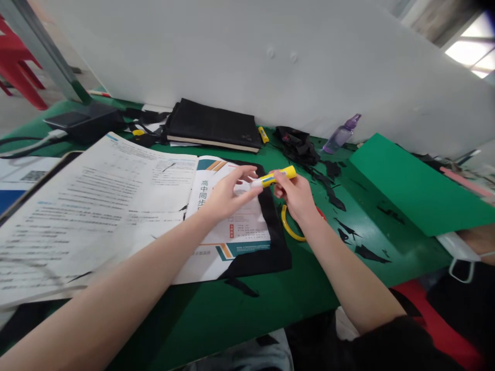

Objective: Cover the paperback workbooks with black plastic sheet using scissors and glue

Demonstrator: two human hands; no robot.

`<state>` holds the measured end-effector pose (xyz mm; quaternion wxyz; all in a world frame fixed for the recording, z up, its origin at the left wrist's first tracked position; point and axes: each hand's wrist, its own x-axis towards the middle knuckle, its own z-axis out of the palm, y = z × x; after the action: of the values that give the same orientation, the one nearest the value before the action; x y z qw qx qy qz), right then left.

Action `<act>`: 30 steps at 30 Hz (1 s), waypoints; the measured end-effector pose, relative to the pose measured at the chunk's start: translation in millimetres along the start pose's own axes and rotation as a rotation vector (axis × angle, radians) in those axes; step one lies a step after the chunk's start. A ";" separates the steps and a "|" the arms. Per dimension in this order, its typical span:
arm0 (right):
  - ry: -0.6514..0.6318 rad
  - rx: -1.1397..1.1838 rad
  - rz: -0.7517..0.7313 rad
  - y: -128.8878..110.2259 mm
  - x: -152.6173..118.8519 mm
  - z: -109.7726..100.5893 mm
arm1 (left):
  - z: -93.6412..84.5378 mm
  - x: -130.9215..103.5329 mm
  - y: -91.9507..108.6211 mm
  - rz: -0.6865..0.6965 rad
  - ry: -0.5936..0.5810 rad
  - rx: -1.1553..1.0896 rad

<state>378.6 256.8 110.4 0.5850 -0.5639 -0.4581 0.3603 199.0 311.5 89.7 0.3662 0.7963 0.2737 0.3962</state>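
My right hand (pixel 294 193) grips the yellow body of a glue stick (pixel 267 180) above the table, its pale end pointing left. At that pale end is my left hand (pixel 232 193), thumb and fingers apart; whether they touch it I cannot tell. Below both hands, an open book (pixel 96 206) lies with its printed cover flap (pixel 247 232) on a black sheet (pixel 280 252). Partly hidden under my right wrist is a yellow and red curved handle (pixel 289 226), perhaps of scissors.
A black-covered book (pixel 216 123), a small yellow stick (pixel 263 135), crumpled black material (pixel 296 146) and a purple spray bottle (pixel 341 135) line the white partition (pixel 232 62). Black scraps (pixel 369 254) litter the green table (pixel 309 278). At right, a green board (pixel 417 180) stands near a masked person (pixel 464 252).
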 end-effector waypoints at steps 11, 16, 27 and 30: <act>-0.231 -0.501 -0.156 1.4 -15.8 4.5 | 7.5 1.4 -20.2 -0.105 -0.172 0.285; -0.148 -0.442 -0.200 2.9 -13.0 0.9 | 11.2 0.7 -16.7 0.019 -0.316 0.280; -0.583 -0.479 -0.160 -0.9 -19.3 -1.3 | 9.9 -1.6 -22.7 0.023 -0.354 0.235; -0.673 -0.633 -0.180 -2.5 -20.1 -2.2 | 9.6 -1.5 -24.0 -0.009 -0.309 0.229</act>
<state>373.9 237.0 110.3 0.2324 -0.5245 -0.7566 0.3136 202.7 320.9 65.9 0.3126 0.8829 0.2611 0.2336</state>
